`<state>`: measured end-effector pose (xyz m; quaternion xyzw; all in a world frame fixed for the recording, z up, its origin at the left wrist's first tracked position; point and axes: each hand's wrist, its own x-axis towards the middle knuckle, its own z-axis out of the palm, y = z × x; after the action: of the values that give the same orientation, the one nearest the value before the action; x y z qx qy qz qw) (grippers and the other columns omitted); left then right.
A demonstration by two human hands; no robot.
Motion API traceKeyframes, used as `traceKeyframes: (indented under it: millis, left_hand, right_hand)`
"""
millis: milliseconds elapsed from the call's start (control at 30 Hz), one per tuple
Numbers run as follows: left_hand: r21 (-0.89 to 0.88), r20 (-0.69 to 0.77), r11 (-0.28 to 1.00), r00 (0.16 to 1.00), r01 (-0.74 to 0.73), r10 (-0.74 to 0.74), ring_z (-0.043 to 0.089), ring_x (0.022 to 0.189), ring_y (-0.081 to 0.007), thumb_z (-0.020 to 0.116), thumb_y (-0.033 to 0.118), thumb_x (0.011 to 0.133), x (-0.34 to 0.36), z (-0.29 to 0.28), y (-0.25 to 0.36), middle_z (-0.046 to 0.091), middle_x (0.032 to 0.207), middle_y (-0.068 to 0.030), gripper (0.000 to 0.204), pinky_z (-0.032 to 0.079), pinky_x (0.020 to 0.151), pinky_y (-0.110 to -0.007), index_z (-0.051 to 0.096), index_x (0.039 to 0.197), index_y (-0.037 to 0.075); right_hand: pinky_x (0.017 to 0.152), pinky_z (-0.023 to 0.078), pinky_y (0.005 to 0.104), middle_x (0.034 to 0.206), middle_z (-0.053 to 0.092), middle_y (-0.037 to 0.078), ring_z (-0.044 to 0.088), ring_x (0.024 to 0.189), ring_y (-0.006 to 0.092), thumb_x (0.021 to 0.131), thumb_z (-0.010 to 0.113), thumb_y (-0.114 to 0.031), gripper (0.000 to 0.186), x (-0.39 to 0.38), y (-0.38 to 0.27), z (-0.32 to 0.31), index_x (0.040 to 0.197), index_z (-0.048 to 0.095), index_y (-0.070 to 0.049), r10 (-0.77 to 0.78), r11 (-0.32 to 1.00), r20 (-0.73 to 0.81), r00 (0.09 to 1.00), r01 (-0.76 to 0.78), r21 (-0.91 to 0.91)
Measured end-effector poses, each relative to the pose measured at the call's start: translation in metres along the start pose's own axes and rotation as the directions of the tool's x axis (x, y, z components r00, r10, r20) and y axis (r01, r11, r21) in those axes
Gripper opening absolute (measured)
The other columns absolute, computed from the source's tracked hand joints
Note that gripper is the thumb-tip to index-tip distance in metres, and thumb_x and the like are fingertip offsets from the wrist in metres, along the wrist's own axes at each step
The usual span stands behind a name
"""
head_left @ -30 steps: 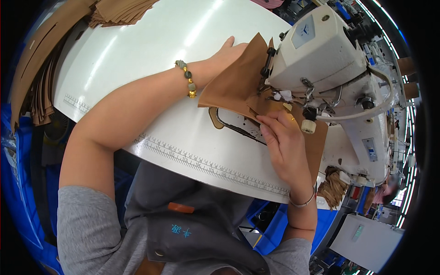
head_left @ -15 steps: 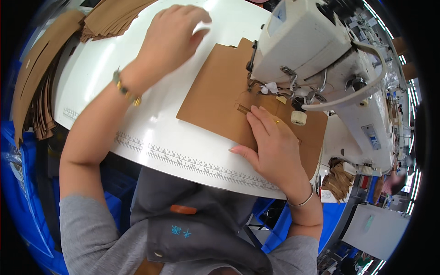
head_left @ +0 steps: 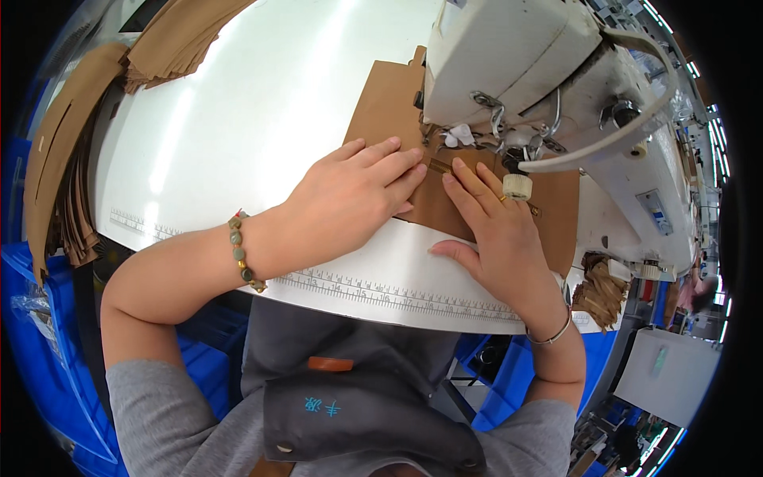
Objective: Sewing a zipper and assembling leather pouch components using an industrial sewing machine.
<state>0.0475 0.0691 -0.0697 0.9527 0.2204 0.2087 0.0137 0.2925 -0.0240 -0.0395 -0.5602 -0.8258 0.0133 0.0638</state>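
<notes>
Nearest: dark apron (head_left: 381, 409), then the table (head_left: 238, 151) with a ruler scale (head_left: 381, 297) along its near edge, where it probably serves as a ready measure.

Left hand (head_left: 346, 199): open, palm down, fingers extended onto the brown panel (head_left: 437, 200), tips just left of a narrow slot (head_left: 439, 165). Right hand (head_left: 497, 234): also open and palm down, fingers slightly spread on the panel to the right of the slot, thumb out toward the white tabletop. Neither hand pinches anything. Flat fingers either side of the slot seem suited to holding the piece level and steady without creasing it.

The panel lies on the table, its upper part running under the head of the sewing machine (head_left: 509, 63) — likely placed so that the slot sits close to the needle. Needle position: cannot tell; metal fittings crowd the view.

Beyond the right hand, a bundle of brown scraps (head_left: 600, 292) sits beside the machine base. Far left, brown pieces (head_left: 179, 38) lie fanned on the table — presumably within left-hand reach, overlapped for easy separating.
</notes>
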Motion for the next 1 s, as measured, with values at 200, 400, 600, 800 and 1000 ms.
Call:
traceKeyframes:
  millis: [200, 400, 600, 800, 1000]
  left_hand:
    - [-0.014, -0.051, 0.999, 0.998, 0.036, -0.037, 0.062, 0.129, -0.027, 0.073, 0.026, 0.094, 0.002, 0.002, -0.002, 0.065, 0.139, -0.0082, 0.042, 0.053, 0.107, -0.04, 0.07, 0.131, 0.006]
    - [-0.06, -0.081, 0.997, 0.996, 0.041, -0.046, 0.063, 0.128, -0.0272, 0.074, 0.025, 0.092, 0.006, 0.007, -0.002, 0.065, 0.136, -0.0078, 0.043, 0.053, 0.107, -0.04, 0.07, 0.13, 0.006]
    - [-0.054, -0.09, 0.996, 0.993, 0.069, -0.074, 0.062, 0.128, -0.0268, 0.075, 0.025, 0.092, 0.0, 0.012, -0.004, 0.066, 0.133, -0.0078, 0.043, 0.052, 0.107, -0.039, 0.07, 0.131, 0.006]
    - [-0.077, -0.085, 0.995, 0.994, 0.066, -0.073, 0.062, 0.129, -0.0268, 0.073, 0.026, 0.094, 0.007, 0.011, 0.0, 0.066, 0.133, -0.0087, 0.042, 0.052, 0.107, -0.038, 0.069, 0.13, 0.005]
    - [-0.091, -0.119, 0.993, 0.989, 0.074, -0.085, 0.061, 0.13, -0.0267, 0.072, 0.026, 0.095, -0.002, 0.019, -0.006, 0.066, 0.134, -0.0092, 0.042, 0.05, 0.108, -0.038, 0.068, 0.131, 0.003]
  right_hand:
    - [0.11, 0.035, 0.0734, 0.162, 0.047, 0.011, 0.058, 0.132, 0.0351, 0.086, 0.071, -0.062, 0.093, 0.002, 0.002, 0.001, 0.157, 0.046, -0.007, 0.026, 0.998, 0.053, 0.998, -0.029, 0.048]
    - [0.112, 0.033, 0.0725, 0.17, 0.036, 0.01, 0.055, 0.136, 0.0344, 0.086, 0.072, -0.063, 0.096, 0.001, 0.005, -0.002, 0.159, 0.042, -0.008, 0.02, 0.999, 0.06, 0.998, -0.022, 0.027]
    - [0.111, 0.04, 0.0636, 0.128, 0.07, 0.015, 0.068, 0.106, 0.035, 0.091, 0.071, -0.054, 0.067, -0.016, 0.007, -0.026, 0.136, 0.066, -0.004, -0.124, 0.986, -0.139, 0.983, 0.106, -0.126]
    - [0.066, 0.05, 0.0274, 0.086, 0.074, 0.006, 0.066, 0.078, 0.0136, 0.105, 0.065, -0.023, 0.032, -0.132, 0.164, -0.18, 0.096, 0.079, 0.003, 0.163, 0.879, -0.98, 0.113, -0.467, 0.092]
    - [0.101, 0.051, 0.0371, 0.134, 0.071, 0.015, 0.068, 0.115, 0.026, 0.103, 0.057, -0.04, 0.051, -0.327, 0.438, -0.317, 0.136, 0.069, -0.003, 0.717, 0.263, -0.662, 0.221, -0.964, -0.037]
